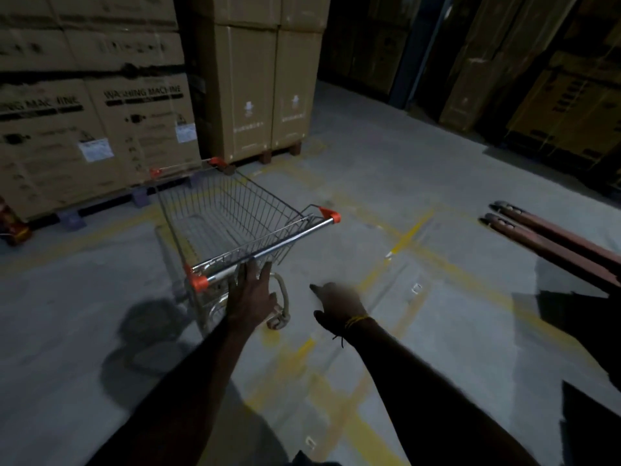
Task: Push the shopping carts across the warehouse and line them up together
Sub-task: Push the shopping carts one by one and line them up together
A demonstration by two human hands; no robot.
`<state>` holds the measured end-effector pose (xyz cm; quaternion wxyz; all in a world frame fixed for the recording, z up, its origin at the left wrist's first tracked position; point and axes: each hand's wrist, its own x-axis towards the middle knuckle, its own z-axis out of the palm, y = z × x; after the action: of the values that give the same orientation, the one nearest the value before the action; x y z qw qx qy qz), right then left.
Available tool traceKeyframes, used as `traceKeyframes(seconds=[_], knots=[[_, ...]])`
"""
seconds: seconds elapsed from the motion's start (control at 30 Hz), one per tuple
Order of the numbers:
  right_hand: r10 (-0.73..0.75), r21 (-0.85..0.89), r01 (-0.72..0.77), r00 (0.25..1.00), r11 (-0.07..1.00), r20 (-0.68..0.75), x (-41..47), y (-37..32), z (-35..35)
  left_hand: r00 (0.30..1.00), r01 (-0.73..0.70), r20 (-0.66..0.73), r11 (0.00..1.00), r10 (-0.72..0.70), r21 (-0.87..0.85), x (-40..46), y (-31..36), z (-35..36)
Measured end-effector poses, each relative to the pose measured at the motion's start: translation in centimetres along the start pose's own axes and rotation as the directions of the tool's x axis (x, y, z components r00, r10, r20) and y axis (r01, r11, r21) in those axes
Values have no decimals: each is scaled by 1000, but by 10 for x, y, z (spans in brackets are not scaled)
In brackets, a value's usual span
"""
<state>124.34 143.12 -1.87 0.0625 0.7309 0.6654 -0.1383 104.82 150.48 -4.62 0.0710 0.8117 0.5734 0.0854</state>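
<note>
Two bare arms reach out from the near edge over a grey concrete floor (pixel 437 169) with worn yellow lines (pixel 411 232) painted on it.

The left hand (pixel 250 292) is stretched forward with its fingers straight. The fingertips touch the shiny handle bar (pixel 268 252) of a shopping cart (pixel 232 213). The fingers are not wrapped around the bar.

The right hand (pixel 336 306) is near the left one, a little to the right, and it is blurry. It hangs in the air with its fingers spread loosely and holds nothing. It does not touch the cart. A yellow thread band (pixel 358 320) goes round its wrist.

The cart stands just past the hands, in the middle of the floor. It is made of silver wire, its basket has nothing in it, and it has orange caps (pixel 331 215) at the ends of the handle and on its far corners. One pale wheel (pixel 280 317) shows under it, close to the left hand.

To the right, well apart from the cart, two long reddish-brown pallet jack forks (pixel 551 237) lie flat on the floor.

Farther off on the left, big cardboard boxes (pixel 141 129) sit on pallets. They say "WASHING MACHINE". Taller plain cardboard boxes (pixel 265 89) stand behind the cart. More stacked boxes (pixel 551 105) sit in the dark at the far right.
</note>
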Motion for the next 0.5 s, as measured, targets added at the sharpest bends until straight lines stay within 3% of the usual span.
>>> traceKeyframes(seconds=[0.27,0.5], knots=[[-120,-63,112,982,992,-144,100,17,-22,996,68,53,990,-74,120,47,-15,33],[-320,-89,311,941,946,-110,163,44,-23,969,235,-102,970,-227,70,54,8,43]])
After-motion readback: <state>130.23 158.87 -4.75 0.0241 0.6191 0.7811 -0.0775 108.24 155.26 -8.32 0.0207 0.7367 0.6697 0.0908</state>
